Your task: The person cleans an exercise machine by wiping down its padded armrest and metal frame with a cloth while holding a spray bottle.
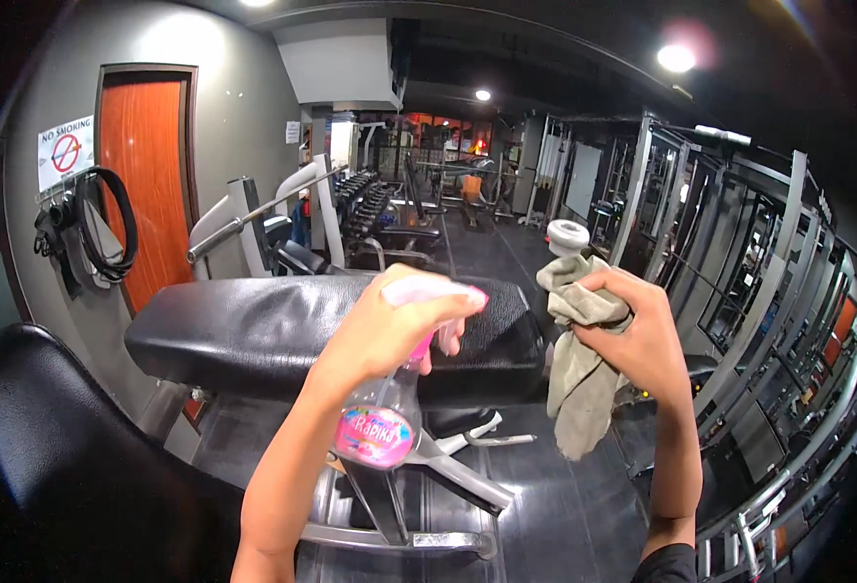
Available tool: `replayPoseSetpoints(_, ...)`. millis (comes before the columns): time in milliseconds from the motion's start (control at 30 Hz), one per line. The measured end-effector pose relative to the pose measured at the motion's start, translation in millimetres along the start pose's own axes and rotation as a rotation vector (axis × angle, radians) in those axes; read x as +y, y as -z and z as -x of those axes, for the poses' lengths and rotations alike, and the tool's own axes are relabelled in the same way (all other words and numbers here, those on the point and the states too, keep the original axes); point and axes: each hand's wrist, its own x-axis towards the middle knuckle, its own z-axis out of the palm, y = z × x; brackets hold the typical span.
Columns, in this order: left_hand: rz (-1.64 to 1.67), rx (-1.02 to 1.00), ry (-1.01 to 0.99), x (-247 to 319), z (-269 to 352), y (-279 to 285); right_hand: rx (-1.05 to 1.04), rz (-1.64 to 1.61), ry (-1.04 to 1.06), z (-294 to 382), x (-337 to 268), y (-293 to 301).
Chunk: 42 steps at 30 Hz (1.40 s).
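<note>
My left hand (381, 321) grips the pink and white trigger head of a clear plastic spray bottle (376, 431). The bottle carries a bright pink label, and its nozzle points right. Just behind and below that hand lies the black padded seat of a gym bench (253, 328), its vinyl surface shiny and creased. To the right, my right hand (629, 331) pinches a crumpled grey-beige cloth (581, 364) that hangs down past the bench's right end. Both hands are held up in front of the bench pad.
A black backrest (42, 408) rises at the lower left. Grey steel bench legs (465, 481) spread over the dark floor. A barbell (253, 218) sits on a rack behind. Dumbbell racks (359, 197) line the back, cable machines (734, 240) the right. An orange-brown door (148, 175) is at left.
</note>
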Motion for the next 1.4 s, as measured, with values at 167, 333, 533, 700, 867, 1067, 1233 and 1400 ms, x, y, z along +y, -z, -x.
replayPoseSetpoints(167, -0.011, -0.015, 0.080, 3, 3, 3, -0.004, 0.070, 0.047, -4, 10, 0)
replayPoseSetpoints(333, -0.013, -0.029, 0.118, 7, 7, 4, -0.039, 0.067, 0.134, -10, 10, 4)
replayPoseSetpoints(533, 0.062, 0.101, 0.062, -1, 17, 5, -0.218, 0.030, 0.208, -26, -6, 1)
replayPoseSetpoints(700, 0.091, 0.179, -0.013, -11, 25, 9, -0.356, 0.025, 0.337, -31, -5, -28)
replayPoseSetpoints(867, 0.071, 0.220, -0.050, -13, 29, 9, -0.461, 0.275, 0.244, -29, -12, -41)
replayPoseSetpoints(1067, 0.068, 0.220, -0.026, -8, 24, 16, -0.343, 0.533, 0.285, -39, -18, -62)
replayPoseSetpoints(1233, 0.039, 0.247, 0.007, -2, 27, 34, -0.475, 0.858, 0.297, -79, -15, -92)
replayPoseSetpoints(1400, 0.082, 0.242, 0.044, -9, 41, 70, -0.470, 0.821, 0.192, -89, -8, -112)
